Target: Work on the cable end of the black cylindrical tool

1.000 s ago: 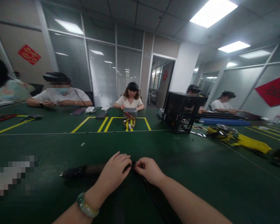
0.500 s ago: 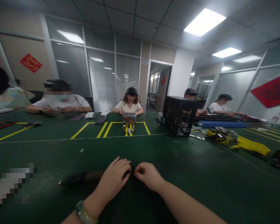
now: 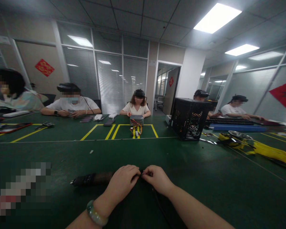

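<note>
Fingers first: both sets are closed to a narrow pinch and meet tip to tip. The left hand (image 3: pixel 124 181) and right hand (image 3: pixel 158 179) nip a small dark piece between them; it looks like the end of the black cable (image 3: pixel 157 203), but it's too small to be sure. The cable runs from under the right hand back to the near edge of the worktop (image 3: pixel 205 178).

A dark cylindrical tool (image 3: pixel 92 179) lies under the left palm and sticks out leftward along the near edge, metal tip at its far end.

Handling, my read:
- Cable is light, limp and thin, and will slip through a loose pinch. Grip close to the end with the fingertips, not mid-run.
- Tool body is rigid and likely to roll, so the palm resting on it helps.

Vs 0.5 s ago: same pinch and same hand spacing, tool in the same place under the palm. The whole scene sits a bit further right in the picture, black computer case (image 3: pixel 189 119) included, so that's head movement, not hand travel.
</note>
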Demonstrator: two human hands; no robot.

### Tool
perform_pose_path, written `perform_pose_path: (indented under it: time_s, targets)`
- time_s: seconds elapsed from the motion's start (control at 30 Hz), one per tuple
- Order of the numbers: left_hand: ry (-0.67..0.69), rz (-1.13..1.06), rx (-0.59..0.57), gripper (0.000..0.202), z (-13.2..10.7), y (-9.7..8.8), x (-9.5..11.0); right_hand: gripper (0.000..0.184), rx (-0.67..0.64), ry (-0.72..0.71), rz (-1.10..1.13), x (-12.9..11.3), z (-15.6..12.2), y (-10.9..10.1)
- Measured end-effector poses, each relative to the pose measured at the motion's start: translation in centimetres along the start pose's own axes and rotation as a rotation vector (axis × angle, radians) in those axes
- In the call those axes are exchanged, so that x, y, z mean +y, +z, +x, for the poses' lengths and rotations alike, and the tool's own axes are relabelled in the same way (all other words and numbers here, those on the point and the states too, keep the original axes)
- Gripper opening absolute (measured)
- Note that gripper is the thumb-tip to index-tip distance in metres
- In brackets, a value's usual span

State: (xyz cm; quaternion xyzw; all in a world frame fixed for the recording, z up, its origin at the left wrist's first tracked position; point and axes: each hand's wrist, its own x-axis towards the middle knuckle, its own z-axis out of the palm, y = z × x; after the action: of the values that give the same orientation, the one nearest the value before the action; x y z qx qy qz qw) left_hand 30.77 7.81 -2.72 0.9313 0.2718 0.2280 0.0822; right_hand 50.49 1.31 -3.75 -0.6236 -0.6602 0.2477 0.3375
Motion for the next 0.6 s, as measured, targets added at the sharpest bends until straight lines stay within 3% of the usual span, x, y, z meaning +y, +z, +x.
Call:
perform_pose_path:
  time_s: [0.6]
  targets:
    - [-0.077,0.015,-0.013,0.012,0.3,0.1,0.1,0.009,0.036,-0.025,-0.055,0.2,1.3,0.3]
